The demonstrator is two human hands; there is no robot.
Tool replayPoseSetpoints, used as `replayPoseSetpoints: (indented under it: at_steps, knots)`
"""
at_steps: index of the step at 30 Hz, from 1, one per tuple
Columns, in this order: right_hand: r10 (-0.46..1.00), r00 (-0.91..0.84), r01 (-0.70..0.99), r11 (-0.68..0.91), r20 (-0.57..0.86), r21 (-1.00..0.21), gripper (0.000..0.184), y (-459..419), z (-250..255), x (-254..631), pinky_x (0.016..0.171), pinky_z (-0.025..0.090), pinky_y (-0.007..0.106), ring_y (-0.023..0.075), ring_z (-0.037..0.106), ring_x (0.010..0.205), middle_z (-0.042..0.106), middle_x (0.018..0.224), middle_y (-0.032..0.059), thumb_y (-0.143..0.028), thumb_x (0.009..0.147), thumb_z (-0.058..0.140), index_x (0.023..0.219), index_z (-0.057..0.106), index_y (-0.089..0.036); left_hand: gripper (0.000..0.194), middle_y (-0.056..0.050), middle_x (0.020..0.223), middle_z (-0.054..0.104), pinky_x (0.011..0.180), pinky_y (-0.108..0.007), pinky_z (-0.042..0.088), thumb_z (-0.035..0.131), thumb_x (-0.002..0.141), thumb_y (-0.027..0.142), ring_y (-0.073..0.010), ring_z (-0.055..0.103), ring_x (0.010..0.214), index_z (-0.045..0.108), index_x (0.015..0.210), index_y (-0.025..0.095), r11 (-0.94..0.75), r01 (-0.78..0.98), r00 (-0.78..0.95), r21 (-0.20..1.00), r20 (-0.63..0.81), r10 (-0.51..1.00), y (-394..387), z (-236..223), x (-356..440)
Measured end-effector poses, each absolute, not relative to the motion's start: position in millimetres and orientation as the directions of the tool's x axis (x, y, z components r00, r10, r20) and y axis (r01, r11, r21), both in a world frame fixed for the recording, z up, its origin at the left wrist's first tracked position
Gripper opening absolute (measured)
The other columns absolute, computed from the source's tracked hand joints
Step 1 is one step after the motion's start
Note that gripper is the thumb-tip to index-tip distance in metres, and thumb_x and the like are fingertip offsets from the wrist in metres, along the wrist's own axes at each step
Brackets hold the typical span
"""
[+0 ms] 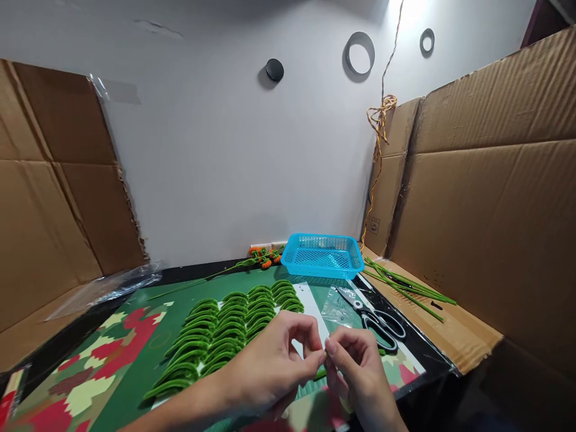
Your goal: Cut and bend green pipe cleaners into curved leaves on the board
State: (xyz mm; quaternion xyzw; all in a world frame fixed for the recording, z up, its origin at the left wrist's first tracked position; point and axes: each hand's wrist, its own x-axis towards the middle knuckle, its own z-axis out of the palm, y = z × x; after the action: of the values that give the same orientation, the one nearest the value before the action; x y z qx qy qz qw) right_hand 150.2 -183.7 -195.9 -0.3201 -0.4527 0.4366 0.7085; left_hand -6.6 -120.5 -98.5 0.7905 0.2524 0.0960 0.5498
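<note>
My left hand (288, 354) and my right hand (360, 372) meet at the fingertips, low and right of the middle. Both are closed in a pinch on what looks like a green pipe cleaner (320, 375); only a fuzzy green bit shows, and the fingers hide the rest. Left of and behind my left hand, many curved green pipe-cleaner leaves (231, 330) lie in neat overlapping columns on a white sheet (310, 298). Scissors (369, 315) with black-and-grey handles lie just beyond my right hand, partly over a small clear plastic bag (337, 307).
A blue plastic basket (321, 273) stands by the wall, with orange-and-green flower stems (265, 258) to its left. Long green pipe-cleaner stems (405, 285) lie on cardboard at right. Cardboard walls (486, 174) flank the green mat (135, 336). A twisted cord (382, 117) hangs at back right.
</note>
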Motion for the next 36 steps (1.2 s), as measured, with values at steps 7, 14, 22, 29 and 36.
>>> replayPoseSetpoints:
  at_steps: [7, 14, 22, 29, 36]
  knots:
    - [0.946, 0.223, -0.330, 0.299, 0.234, -0.895, 0.051, -181.8, -192.7, 149.4, 0.039, 0.023, 0.019, 0.0049, 0.033, 0.041, 0.050, 0.051, -0.0048, -0.059, 0.084, 0.082, 0.066, 0.061, -0.016, 0.025, -0.006, 0.078, 0.057, 0.047, -0.031, 0.024, 0.043, 0.097, 0.012, -0.0146, 0.031, 0.052, 0.067, 0.095, 0.018, -0.966, 0.062, 0.951, 0.252, 0.278, 0.134, -108.5, -109.5, -13.1]
    - [0.876, 0.332, -0.190, 0.425, 0.350, -0.885, 0.044, -188.7, -183.9, 150.7, 0.040, 0.024, 0.020, 0.0051, 0.033, 0.042, 0.050, 0.054, -0.0054, -0.054, 0.094, 0.074, 0.073, 0.064, -0.017, 0.023, 0.002, 0.067, 0.055, 0.053, -0.023, 0.036, 0.055, 0.105, 0.030, -0.0102, 0.045, 0.054, 0.065, 0.087, 0.018, -0.812, 0.163, 0.874, 0.560, 0.300, 0.382, -111.6, -102.6, -4.5]
    - [0.720, 0.452, 0.135, 0.528, 0.526, -0.838, 0.034, -192.5, -191.3, 147.5, 0.045, 0.036, 0.021, 0.0092, 0.047, 0.048, 0.058, 0.061, -0.0027, -0.041, 0.102, 0.067, 0.077, 0.067, -0.019, 0.038, 0.005, 0.062, 0.057, 0.034, -0.017, 0.031, 0.072, 0.092, 0.055, -0.0086, 0.050, 0.037, 0.060, 0.087, 0.019, -0.181, 0.220, 0.818, 0.959, -0.080, 0.569, -109.8, -99.3, 2.9]
    - [0.560, 0.335, 0.446, 0.614, 0.758, -0.651, 0.021, -197.0, -189.4, 153.7, 0.065, 0.052, 0.026, 0.0152, 0.066, 0.068, 0.069, 0.077, 0.0022, -0.021, 0.105, 0.060, 0.086, 0.069, -0.020, 0.044, 0.003, 0.063, 0.056, 0.030, -0.015, 0.029, 0.066, 0.095, 0.057, -0.0058, 0.047, 0.036, 0.060, 0.081, 0.016, 0.268, 0.158, 0.886, 0.950, -0.257, 0.387, -109.5, -111.7, 7.8]
    - [0.530, 0.318, 0.523, 0.594, 0.786, -0.612, 0.016, -199.8, -188.9, 155.8, 0.066, 0.052, 0.025, 0.0150, 0.066, 0.069, 0.069, 0.080, 0.0017, -0.018, 0.104, 0.060, 0.092, 0.069, -0.021, 0.032, 0.004, 0.075, 0.059, 0.033, -0.014, 0.029, 0.075, 0.093, 0.045, -0.0036, 0.050, 0.040, 0.060, 0.088, 0.017, 0.298, 0.103, 0.883, 0.949, -0.226, 0.413, -110.3, -114.0, 3.3]
